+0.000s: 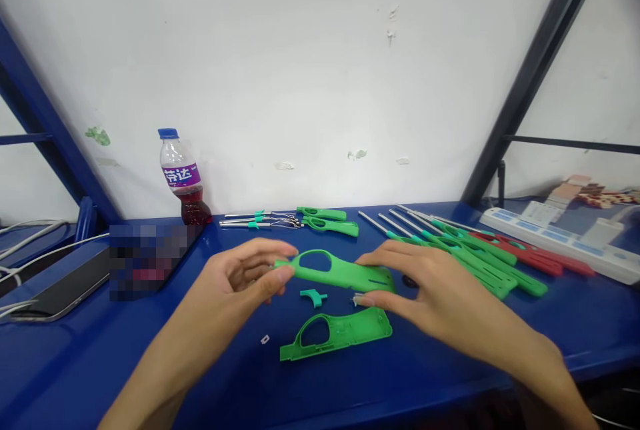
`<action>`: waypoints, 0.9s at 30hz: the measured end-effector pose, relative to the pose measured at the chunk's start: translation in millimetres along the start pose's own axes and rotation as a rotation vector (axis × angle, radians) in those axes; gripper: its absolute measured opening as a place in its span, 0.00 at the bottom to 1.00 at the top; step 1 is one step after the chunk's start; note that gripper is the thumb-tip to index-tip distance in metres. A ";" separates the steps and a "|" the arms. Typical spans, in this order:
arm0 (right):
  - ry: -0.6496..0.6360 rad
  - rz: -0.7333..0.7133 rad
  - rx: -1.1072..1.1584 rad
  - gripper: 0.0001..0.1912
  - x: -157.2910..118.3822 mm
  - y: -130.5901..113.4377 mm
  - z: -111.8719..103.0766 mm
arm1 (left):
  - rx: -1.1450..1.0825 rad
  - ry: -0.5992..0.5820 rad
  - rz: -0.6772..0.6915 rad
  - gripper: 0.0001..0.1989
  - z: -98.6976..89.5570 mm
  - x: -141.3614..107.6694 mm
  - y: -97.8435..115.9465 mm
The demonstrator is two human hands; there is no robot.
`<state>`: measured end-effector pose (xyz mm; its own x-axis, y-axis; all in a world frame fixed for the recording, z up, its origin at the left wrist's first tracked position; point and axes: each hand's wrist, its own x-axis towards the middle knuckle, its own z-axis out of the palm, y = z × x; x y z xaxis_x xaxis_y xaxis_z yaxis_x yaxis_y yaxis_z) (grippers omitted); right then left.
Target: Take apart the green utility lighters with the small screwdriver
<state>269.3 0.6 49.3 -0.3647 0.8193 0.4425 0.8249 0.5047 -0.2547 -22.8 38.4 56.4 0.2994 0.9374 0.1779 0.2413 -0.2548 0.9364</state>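
Observation:
A green plastic lighter handle half [345,273] is held above the table, its smooth outer side showing. My left hand [245,277] pinches its narrow end between thumb and fingers. Its wide end is gripped by my right hand [420,280]. Below lies a second green handle half [345,330], its hollow inner side up. Between the two halves sit a teal trigger [313,297] and a small clear part [357,299], close to my right thumb. A tiny white piece [265,339] lies to the left of the lower half.
Metal rods with teal parts and wires [255,220] lie at the back beside more green halves [330,225]. Several green lighters [480,263], red ones [535,255] and a power strip [565,243] are at right. A drink bottle [184,180] and a phone [65,283] are at left.

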 end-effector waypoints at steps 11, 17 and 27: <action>-0.248 0.000 -0.026 0.15 -7.7 3.1 -6.0 | 0.550 -0.084 -0.005 0.11 4.3 -6.7 -19.5; -0.299 0.004 -0.007 0.16 -9.1 -1.0 1.6 | 0.789 -0.272 -0.081 0.09 5.7 -11.6 -23.6; -0.369 0.012 -0.041 0.18 -12.4 -0.1 14.7 | 0.940 -0.360 -0.236 0.11 11.8 -13.3 -9.8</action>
<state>267.4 -5.7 31.2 -0.4801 0.8718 0.0976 0.8439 0.4893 -0.2201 -18.3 25.7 41.3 0.3721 0.9003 -0.2257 0.9072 -0.3014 0.2936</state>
